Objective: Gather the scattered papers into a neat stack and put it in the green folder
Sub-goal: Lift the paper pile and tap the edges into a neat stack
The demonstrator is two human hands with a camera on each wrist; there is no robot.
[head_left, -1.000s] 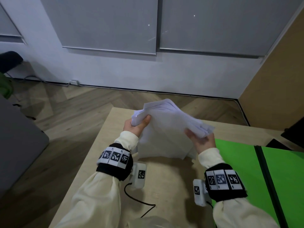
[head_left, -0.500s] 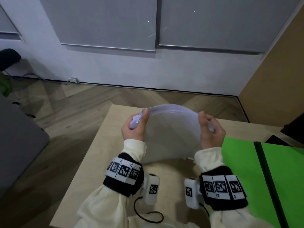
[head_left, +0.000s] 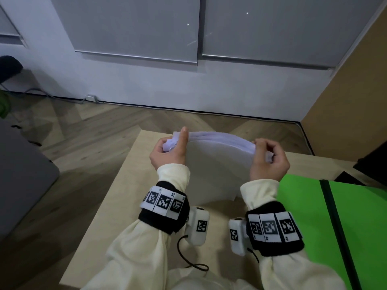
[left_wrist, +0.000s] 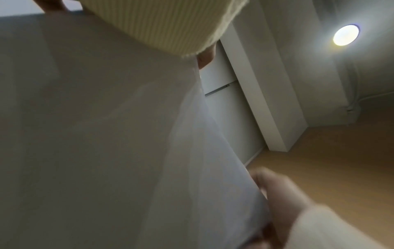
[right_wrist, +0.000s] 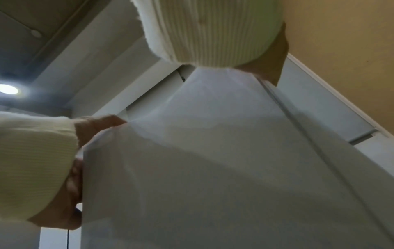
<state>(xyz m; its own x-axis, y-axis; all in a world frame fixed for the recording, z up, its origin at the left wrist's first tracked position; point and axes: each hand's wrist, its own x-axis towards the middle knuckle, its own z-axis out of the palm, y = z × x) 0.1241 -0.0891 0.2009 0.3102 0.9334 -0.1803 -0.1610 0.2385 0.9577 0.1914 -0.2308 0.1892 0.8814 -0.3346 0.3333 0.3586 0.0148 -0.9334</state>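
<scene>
Both hands, left hand (head_left: 167, 153) and right hand (head_left: 269, 162), each grip an end of the papers (head_left: 215, 162) upright above the bench (head_left: 125, 206), its long axis left-right, with the open green folder (head_left: 303, 206) just right, nearer the right hand.

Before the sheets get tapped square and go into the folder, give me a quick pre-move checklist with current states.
1. Left hand grips the papers: ok.
2. Right hand grips the other end: ok.
3. Edges aligned: not ok, the left-hand corners are fanned.
4. Stack flat: not ok, it bows upward.
5. Green folder open on the table: ok.
6. All loose sheets collected: cannot tell.
</scene>
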